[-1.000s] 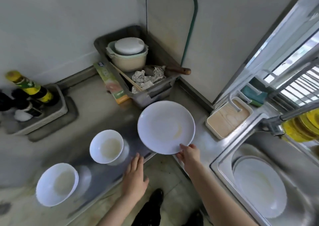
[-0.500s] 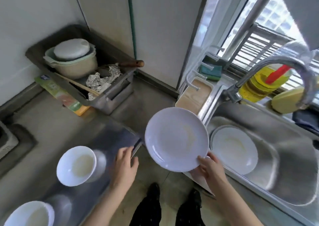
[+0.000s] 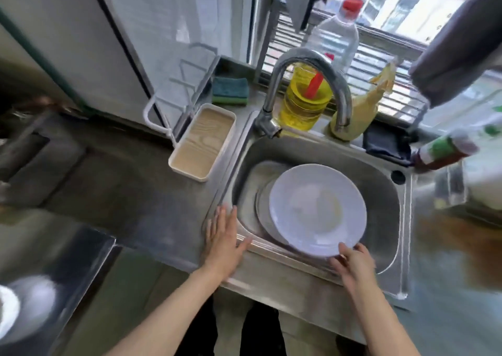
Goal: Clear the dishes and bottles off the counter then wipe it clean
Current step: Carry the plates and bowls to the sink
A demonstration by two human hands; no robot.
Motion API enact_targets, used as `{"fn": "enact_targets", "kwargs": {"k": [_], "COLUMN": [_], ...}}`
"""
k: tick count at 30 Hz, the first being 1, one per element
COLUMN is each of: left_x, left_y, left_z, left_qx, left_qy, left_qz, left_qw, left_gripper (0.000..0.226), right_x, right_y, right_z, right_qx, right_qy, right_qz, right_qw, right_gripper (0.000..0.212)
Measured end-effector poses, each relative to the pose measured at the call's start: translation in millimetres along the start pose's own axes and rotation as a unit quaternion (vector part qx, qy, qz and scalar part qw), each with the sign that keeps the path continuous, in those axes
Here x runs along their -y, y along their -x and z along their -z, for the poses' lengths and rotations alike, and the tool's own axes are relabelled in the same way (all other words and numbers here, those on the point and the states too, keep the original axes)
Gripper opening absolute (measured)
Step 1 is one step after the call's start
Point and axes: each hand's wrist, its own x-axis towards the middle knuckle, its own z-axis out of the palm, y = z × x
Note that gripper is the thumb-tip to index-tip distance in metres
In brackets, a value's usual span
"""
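A white plate hangs over the steel sink, held by its near rim in my right hand. Under it, a second white plate lies in the sink basin, mostly covered. My left hand rests flat and open on the sink's left rim. A white bowl shows blurred at the lower left on the dark counter.
The curved tap arches over the sink's back. Behind it stand a yellow oil jug, a clear bottle and a yellow bag. A white tray and green sponge sit left; a sauce bottle lies right.
My right hand has carried the plate rightward from the counter to over the sink. My left hand moved from the counter edge to the sink rim. The view swung right.
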Motion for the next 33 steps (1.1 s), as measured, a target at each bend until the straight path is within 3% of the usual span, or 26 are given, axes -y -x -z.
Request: {"fn": "enact_targets", "kwargs": {"k": [3, 6, 10, 15, 18, 22, 25, 28, 30, 33], "left_x": [-4, -2, -2, -2, 0, 1, 0, -2, -6, -14], "left_y": [-1, -3, -7, -6, -5, -5, -5, -5, -1, 24], "left_z": [-18, -25, -24, -24, -24, -26, -25, -24, -23, -17], "left_qx": [-0.011, -0.006, 0.013, 0.015, 0.007, -0.007, -0.020, -0.025, -0.040, -0.113], "left_qy": [-0.069, -0.098, -0.123, -0.110, -0.106, -0.096, -0.086, -0.087, -0.055, 0.052], "left_qz": [0.018, 0.030, 0.045, 0.054, 0.056, 0.052, 0.054, 0.057, 0.072, 0.081], "left_qw": [0.997, 0.995, 0.991, 0.992, 0.993, 0.994, 0.995, 0.994, 0.995, 0.989], "left_gripper": [0.107, 0.113, 0.118, 0.114, 0.109, 0.109, 0.110, 0.112, 0.104, 0.089], "right_x": [17, 18, 4, -21, -29, -30, -26, -14, -9, -2], "right_y": [-47, -86, -119, -140, -147, -157, -160, -138, -124, -89], "right_z": [8, 4, -7, -15, -16, -14, -10, -9, -13, -36], "right_qx": [-0.023, -0.029, 0.004, 0.062, 0.085, 0.122, 0.150, 0.159, 0.174, 0.227], "right_qy": [0.019, 0.054, 0.087, 0.120, 0.200, 0.419, 0.549, 0.614, 0.627, 0.596], "right_qz": [-0.013, -0.032, -0.069, -0.093, -0.067, -0.025, 0.037, 0.090, 0.137, 0.194], "right_qw": [0.999, 0.998, 0.994, 0.986, 0.974, 0.899, 0.821, 0.768, 0.747, 0.745], "right_gripper": [0.024, 0.027, 0.039, 0.037, 0.029, 0.008, 0.025, 0.017, 0.021, 0.027]}}
